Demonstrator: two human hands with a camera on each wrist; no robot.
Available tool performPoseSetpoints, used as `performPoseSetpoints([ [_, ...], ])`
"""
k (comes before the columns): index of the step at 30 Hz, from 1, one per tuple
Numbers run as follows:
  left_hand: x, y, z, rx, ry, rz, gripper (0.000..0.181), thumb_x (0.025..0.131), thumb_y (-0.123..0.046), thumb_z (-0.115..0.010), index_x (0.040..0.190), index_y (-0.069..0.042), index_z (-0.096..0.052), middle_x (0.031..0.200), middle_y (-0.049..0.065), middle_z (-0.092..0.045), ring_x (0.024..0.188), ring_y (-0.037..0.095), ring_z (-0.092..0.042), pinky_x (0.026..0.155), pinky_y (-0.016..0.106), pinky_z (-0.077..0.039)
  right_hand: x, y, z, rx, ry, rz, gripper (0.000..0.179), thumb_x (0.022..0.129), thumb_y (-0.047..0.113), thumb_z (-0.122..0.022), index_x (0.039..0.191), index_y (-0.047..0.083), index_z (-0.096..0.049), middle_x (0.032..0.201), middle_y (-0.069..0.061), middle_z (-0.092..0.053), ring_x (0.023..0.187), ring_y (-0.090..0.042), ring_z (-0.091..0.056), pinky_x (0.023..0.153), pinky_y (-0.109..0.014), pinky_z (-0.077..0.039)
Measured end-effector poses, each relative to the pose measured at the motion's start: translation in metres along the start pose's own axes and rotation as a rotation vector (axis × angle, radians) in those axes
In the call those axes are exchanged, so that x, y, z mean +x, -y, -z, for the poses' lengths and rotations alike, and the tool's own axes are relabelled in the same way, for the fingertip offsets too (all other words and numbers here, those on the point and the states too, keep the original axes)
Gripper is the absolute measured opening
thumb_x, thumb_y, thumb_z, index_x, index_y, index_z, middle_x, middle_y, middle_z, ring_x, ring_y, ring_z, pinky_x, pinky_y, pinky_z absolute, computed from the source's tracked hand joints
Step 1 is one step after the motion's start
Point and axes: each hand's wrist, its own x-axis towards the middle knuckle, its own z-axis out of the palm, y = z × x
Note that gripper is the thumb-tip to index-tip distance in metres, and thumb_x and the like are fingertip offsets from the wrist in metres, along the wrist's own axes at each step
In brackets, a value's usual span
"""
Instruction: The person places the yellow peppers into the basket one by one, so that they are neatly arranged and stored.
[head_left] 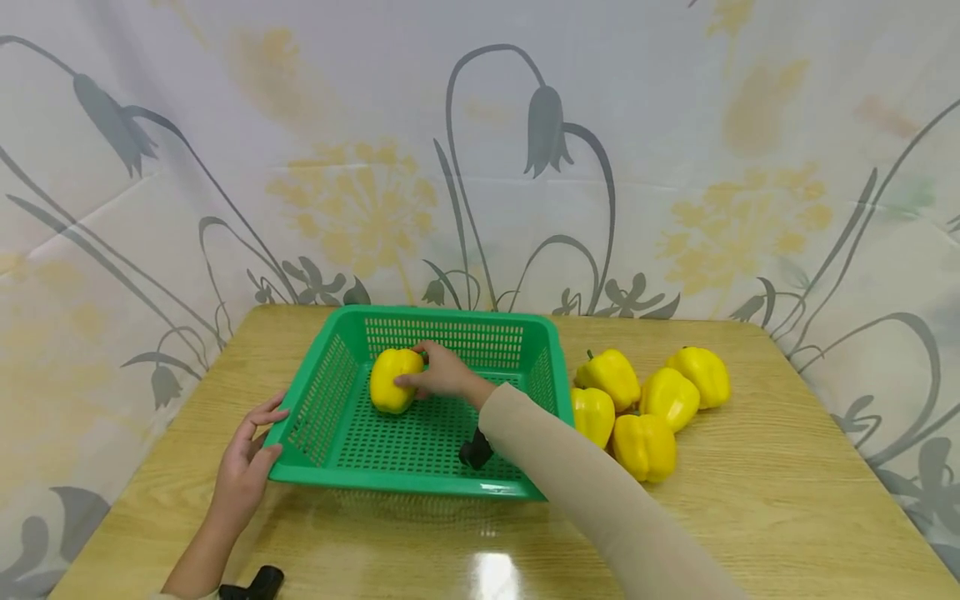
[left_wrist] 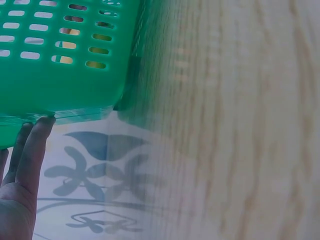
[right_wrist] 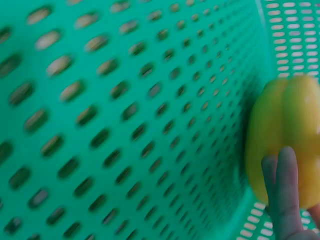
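A green plastic basket (head_left: pixel 405 479) with slotted walls stands on the table. Inside it, toward the left, my right hand (head_left: pixel 442 371) grips a yellow bell pepper (head_left: pixel 392 379), thumb on the near side and fingers behind. The right wrist view shows two fingers (right_wrist: pixel 287 185) lying along that pepper, close to the basket's slotted floor (right_wrist: pixel 140 120). At the basket's left rim, my left hand (head_left: pixel 247 458) touches the edge with fairly straight fingers. In the left wrist view its fingertips (left_wrist: pixel 45 125) meet the outside of the basket.
Several yellow bell peppers (head_left: pixel 645 446) lie in a group on the wooden table (head_left: pixel 787 500), right of the basket. A patterned cloth (head_left: pixel 480 167) hangs behind the table. Black wrist devices show by the right sleeve (head_left: pixel 476 450) and near the left forearm (head_left: pixel 202 554).
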Motion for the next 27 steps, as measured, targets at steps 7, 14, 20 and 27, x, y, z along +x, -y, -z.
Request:
performPoseSetpoints([
  [7, 0.000, 0.003, -0.001, -0.041, -0.004, -0.022, 0.032, 0.083, 0.021, -0.032, 0.113, 0.017, -0.044, 0.137, 0.003, -0.040, 0.124, 0.006, -0.033, 0.090, 0.013, -0.032, 0.005, 0.000, -0.005, 0.020, 0.021, 0.020, 0.071, 0.082, 0.011, -0.071, 0.142, 0.008, -0.034, 0.138, -0.016, -0.039, 0.115, -0.029, -0.051, 0.089, -0.039, -0.045],
  [14, 0.001, 0.001, 0.000, -0.020, -0.007, -0.009, 0.033, 0.083, 0.020, -0.032, 0.114, 0.016, -0.044, 0.138, 0.007, -0.039, 0.124, 0.006, -0.033, 0.090, 0.014, -0.032, 0.009, 0.003, -0.009, 0.132, 0.067, 0.057, 0.079, 0.084, 0.002, -0.067, 0.148, 0.013, -0.023, 0.146, -0.017, -0.028, 0.109, -0.025, -0.056, 0.084, -0.031, -0.047],
  [20, 0.002, 0.000, 0.000, 0.003, -0.005, 0.011, 0.032, 0.083, 0.020, -0.032, 0.112, 0.016, -0.044, 0.137, 0.003, -0.040, 0.124, 0.005, -0.033, 0.090, 0.013, -0.032, 0.007, 0.007, -0.003, 0.166, -0.006, 0.057, 0.070, 0.083, -0.003, -0.066, 0.143, 0.011, -0.033, 0.138, -0.018, -0.038, 0.103, -0.026, -0.056, 0.081, -0.037, -0.048],
  [27, 0.000, 0.000, 0.000, 0.011, -0.009, 0.013, 0.033, 0.083, 0.020, -0.032, 0.113, 0.015, -0.045, 0.137, 0.005, -0.040, 0.124, 0.005, -0.033, 0.089, 0.013, -0.032, 0.003, 0.016, 0.009, 0.320, -0.031, 0.089, 0.056, 0.083, -0.006, -0.064, 0.134, 0.005, -0.043, 0.124, -0.021, -0.048, 0.100, -0.029, -0.055, 0.087, -0.046, -0.045],
])
